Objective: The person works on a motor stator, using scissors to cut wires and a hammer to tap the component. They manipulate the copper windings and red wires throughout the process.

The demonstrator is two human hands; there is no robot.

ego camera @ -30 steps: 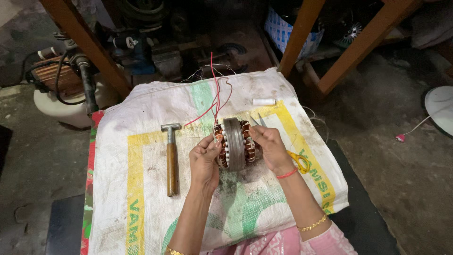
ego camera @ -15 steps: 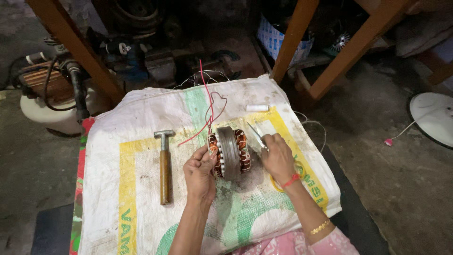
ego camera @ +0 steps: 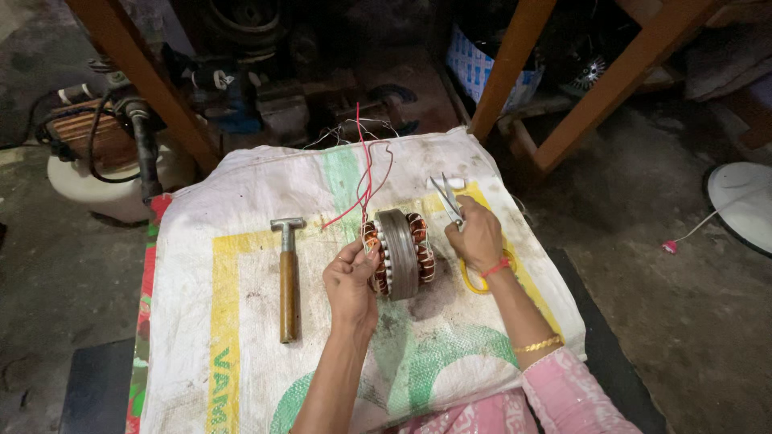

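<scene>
Nearest us, our left hand [ego camera: 351, 281] pinches the wound stator [ego camera: 400, 254] upright on the white printed sack [ego camera: 241, 265] – our right hand [ego camera: 477, 235] grips yellow-handled scissors [ego camera: 452, 210] (blades parted). A hammer [ego camera: 285, 277] lies left; farther back – a blue-and-white carton [ego camera: 478, 68].

Wooden-handled hammer [ego camera: 286, 277] on woven sack [ego camera: 241, 321], wooden legs [ego camera: 515, 64] — white bucket [ego camera: 96, 181]

copper-orange stator windings [ego camera: 400, 253], yellow-handled scissors [ego camera: 457, 210], red wires [ego camera: 363, 181]
</scene>
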